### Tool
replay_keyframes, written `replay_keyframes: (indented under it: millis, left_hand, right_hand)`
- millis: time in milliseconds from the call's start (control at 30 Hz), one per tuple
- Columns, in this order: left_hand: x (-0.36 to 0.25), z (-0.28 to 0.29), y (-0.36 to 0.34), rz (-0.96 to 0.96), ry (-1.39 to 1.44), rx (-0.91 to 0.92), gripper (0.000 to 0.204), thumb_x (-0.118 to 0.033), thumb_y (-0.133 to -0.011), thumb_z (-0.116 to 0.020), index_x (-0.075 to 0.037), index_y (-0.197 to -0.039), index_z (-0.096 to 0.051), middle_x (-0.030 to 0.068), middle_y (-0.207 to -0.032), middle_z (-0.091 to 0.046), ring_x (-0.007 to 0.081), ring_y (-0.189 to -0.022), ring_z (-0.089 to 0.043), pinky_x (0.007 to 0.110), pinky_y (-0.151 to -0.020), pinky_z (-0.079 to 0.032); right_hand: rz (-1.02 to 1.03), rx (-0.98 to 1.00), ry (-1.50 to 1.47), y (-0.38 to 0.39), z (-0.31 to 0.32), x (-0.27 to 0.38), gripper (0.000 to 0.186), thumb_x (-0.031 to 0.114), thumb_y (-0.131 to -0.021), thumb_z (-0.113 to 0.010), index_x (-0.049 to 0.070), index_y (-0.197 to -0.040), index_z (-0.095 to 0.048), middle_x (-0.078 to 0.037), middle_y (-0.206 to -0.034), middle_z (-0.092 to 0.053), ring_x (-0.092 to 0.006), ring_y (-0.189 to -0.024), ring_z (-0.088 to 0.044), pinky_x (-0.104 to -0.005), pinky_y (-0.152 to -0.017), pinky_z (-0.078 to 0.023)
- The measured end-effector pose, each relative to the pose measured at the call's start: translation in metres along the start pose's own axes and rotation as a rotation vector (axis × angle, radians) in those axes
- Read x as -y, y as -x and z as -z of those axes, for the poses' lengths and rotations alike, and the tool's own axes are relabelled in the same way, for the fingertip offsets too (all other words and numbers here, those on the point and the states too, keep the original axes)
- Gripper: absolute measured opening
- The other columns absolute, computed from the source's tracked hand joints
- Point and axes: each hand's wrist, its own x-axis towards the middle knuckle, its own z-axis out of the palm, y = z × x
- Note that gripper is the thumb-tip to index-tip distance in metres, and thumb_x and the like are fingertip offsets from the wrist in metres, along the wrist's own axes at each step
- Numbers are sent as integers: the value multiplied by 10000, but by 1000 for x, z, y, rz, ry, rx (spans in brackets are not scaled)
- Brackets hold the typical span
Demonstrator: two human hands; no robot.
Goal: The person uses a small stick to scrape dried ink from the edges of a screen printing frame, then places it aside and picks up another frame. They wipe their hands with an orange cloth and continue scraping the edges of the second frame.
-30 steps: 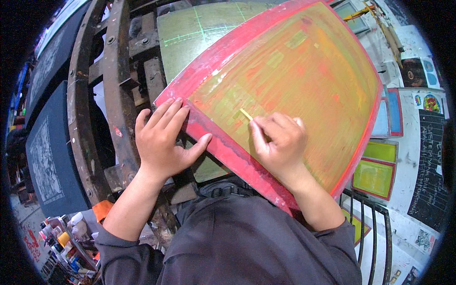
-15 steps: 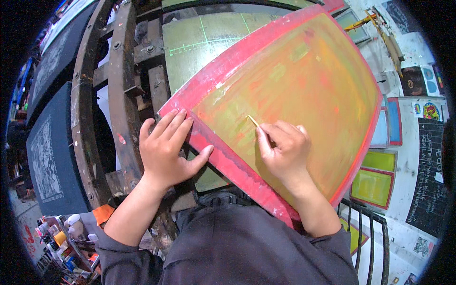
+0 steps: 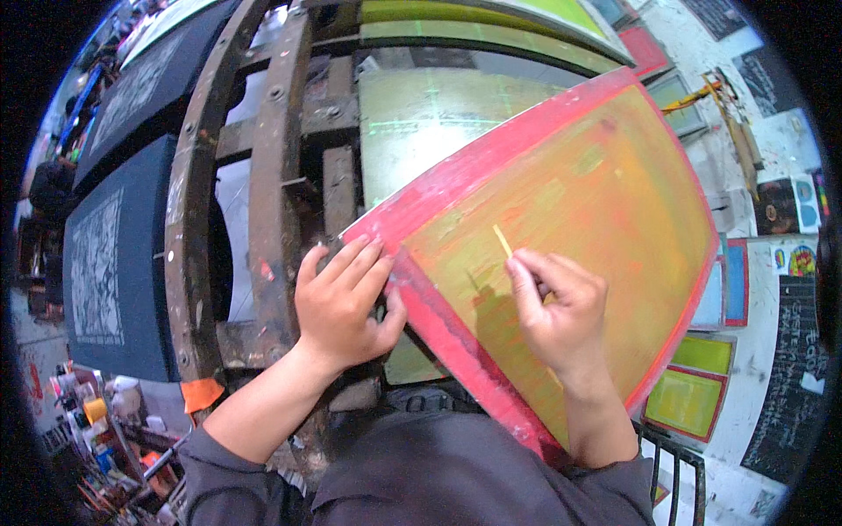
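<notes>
A large screen-printing screen (image 3: 561,193) with a red frame and a blotchy yellow-orange mesh lies slanted before me. My left hand (image 3: 346,307) rests on the frame's near left corner, its fingers laid out over the red edge and the thumb apart. Between thumb and forefinger, my right hand (image 3: 561,302) pinches a thin pale yellow stick (image 3: 502,240). The stick points up and left above the mesh, and its shadow falls apart from it on the mesh. Whether the stick is wood or something else I cannot make out.
Brown metal rails (image 3: 276,175) with bolts run along the left. Beyond them are dark boards (image 3: 123,263) with pale prints. A greenish panel (image 3: 438,123) with bright green lines lies under the screen. Smaller framed screens (image 3: 688,399) stand at right, beside a black rack (image 3: 675,473).
My right hand has lifted the stick away from the mesh, where its tip was close to the surface. My left hand stays on the corner. The whole view has shifted.
</notes>
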Motion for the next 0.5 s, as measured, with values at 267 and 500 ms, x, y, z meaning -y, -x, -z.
replay_keyframes:
  millis: [267,500]
  left_hand:
    - [2,-3,1,-30,-26,19,228,-179,-651,-638,-121,-872,-642,77,-1002,-636,208,-981,-595,429,-836,-382]
    - [-1,-2,-1,-5,-18,22,213,-177,-646,-652,-134,-855,-646,64,-991,-639,208,-971,-599,423,-833,-385]
  right_hand:
    - [148,186,84,20,-46,17,110,28,-767,-677,1,-868,-644,-137,-665,-597,-280,-537,-586,-350,-477,-453]
    - [144,226,101,15,-51,13,100,13,-771,-651,4,-870,-635,-137,-688,-593,-293,-580,-596,-355,-493,-460]
